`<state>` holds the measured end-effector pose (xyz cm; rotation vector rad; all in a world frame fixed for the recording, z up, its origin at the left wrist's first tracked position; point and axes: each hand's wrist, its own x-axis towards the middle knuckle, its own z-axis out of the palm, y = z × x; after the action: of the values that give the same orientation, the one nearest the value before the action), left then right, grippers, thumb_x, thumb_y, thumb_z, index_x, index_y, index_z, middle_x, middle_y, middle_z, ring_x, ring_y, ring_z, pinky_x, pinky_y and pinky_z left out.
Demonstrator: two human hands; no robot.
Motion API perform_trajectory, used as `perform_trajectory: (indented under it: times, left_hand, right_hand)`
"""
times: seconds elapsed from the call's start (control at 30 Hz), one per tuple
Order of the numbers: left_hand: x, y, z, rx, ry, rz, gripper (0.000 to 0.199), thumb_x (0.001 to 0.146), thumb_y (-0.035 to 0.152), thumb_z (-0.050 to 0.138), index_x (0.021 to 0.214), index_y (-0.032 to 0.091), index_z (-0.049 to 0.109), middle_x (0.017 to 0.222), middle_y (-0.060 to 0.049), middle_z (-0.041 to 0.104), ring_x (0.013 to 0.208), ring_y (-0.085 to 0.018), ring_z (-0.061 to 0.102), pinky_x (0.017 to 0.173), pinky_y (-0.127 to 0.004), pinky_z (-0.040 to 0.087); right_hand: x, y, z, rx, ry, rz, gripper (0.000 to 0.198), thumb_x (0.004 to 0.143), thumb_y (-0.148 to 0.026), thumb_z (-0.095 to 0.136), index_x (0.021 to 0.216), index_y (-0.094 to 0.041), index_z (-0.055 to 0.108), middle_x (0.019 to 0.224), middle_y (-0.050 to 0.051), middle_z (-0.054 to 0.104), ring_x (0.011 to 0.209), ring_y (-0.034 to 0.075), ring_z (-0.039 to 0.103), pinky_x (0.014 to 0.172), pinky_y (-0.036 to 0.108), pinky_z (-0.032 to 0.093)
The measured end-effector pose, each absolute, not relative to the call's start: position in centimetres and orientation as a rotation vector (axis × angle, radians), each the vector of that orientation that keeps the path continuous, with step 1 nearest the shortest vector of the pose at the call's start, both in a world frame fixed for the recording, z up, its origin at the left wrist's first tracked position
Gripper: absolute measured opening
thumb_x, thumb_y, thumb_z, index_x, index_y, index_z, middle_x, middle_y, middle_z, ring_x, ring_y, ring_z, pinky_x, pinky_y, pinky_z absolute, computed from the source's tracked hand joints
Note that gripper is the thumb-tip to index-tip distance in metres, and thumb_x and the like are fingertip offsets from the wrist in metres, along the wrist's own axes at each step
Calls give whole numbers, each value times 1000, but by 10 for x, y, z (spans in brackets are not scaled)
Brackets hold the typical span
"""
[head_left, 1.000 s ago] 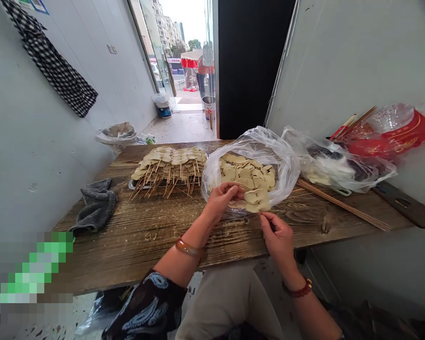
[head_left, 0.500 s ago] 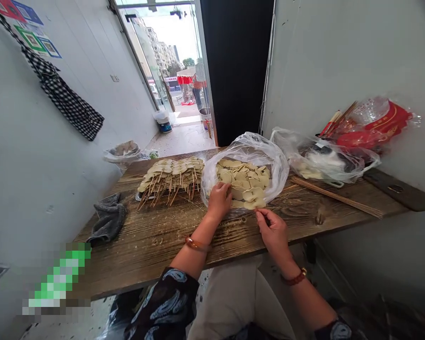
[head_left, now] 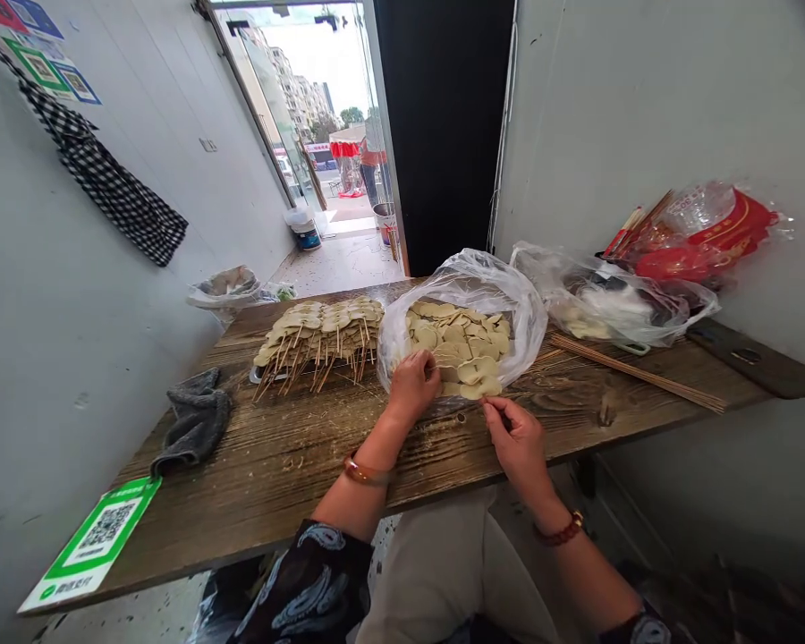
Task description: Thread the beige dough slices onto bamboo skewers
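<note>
An open clear plastic bag on the table holds many thin, pale yellow slices that look like potato. At its near left rim is my left hand, fingers curled closed over the slices; whatever they pinch is hidden. My right hand pinches the near end of a thin skewer at the bag's front edge, most of it hidden. Overlapping potato slices lie along that skewer, just beyond my fingertips. Left of the bag, loaded skewers are piled on a tray, sticks pointing toward me.
Bare skewers lie in a bundle at right, near a dark board. Behind them are another plastic bag and red packaging. A grey cloth and a green QR card are at the wooden table's left.
My left hand has drawn slightly back toward me from the slices. The right hand keeps its pinch almost in place. The view has shifted slightly.
</note>
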<state>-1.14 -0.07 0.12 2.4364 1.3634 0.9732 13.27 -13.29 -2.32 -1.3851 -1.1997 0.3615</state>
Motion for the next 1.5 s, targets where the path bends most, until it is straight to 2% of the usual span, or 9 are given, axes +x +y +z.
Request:
perform_trajectory:
  times: [0.1, 0.23, 0.4, 0.6, 0.77, 1.13, 1.5]
  left_hand:
    - [-12, -2, 0, 2434, 1314, 907, 9, 75, 18, 53, 82, 19, 58, 76, -3, 60, 76, -17, 53, 70, -27, 38]
    - [-13, 0, 0, 2329, 1187, 911, 8, 74, 22, 56, 74, 18, 63, 75, -2, 62, 76, -16, 54, 70, -26, 39]
    - [-21, 6, 2, 1627, 1086, 1181, 17, 71, 30, 62, 73, 14, 62, 61, 1, 57, 58, -10, 49, 56, -22, 38]
    - [-29, 8, 9, 1094, 848, 1250, 34, 58, 34, 74, 79, 12, 60, 65, 1, 61, 55, -10, 54, 56, -25, 46]
    - [-33, 9, 16, 1067, 857, 1315, 33, 57, 31, 74, 81, 11, 62, 64, 1, 61, 54, -8, 53, 53, -21, 43]
    - [-38, 6, 28, 1181, 923, 1389, 24, 61, 29, 71, 77, 12, 64, 54, 4, 51, 49, -6, 42, 49, -19, 34]
    - [-38, 8, 25, 1336, 961, 1368, 21, 64, 29, 67, 77, 12, 65, 59, 3, 52, 53, -6, 42, 52, -19, 34]
  right_hand:
    - [133, -133, -23, -1388, -1213, 354, 22, 88, -32, 51, 88, -17, 68, 83, 6, 70, 73, 18, 62, 68, 29, 48]
    - [134, -134, -25, -1405, -1226, 358, 23, 88, -33, 51, 91, -17, 68, 83, 6, 70, 74, 19, 63, 68, 29, 48]
    - [135, -136, -27, -1417, -1283, 365, 23, 87, -33, 52, 89, -17, 69, 82, 6, 71, 71, 18, 63, 66, 28, 48]
    - [139, -136, -27, -1391, -1463, 465, 24, 86, -34, 54, 86, -18, 71, 80, 5, 72, 72, 18, 65, 67, 28, 50]
    - [141, -136, -27, -1348, -1575, 500, 21, 85, -31, 54, 87, -20, 71, 85, 6, 73, 78, 20, 67, 71, 30, 52]
    - [141, -136, -22, -1344, -1623, 489, 20, 85, -29, 53, 87, -20, 71, 86, 6, 73, 81, 20, 68, 73, 30, 52]
    - [140, -135, -24, -1333, -1630, 493, 19, 86, -28, 53, 86, -19, 70, 85, 6, 73, 79, 19, 67, 72, 29, 51]
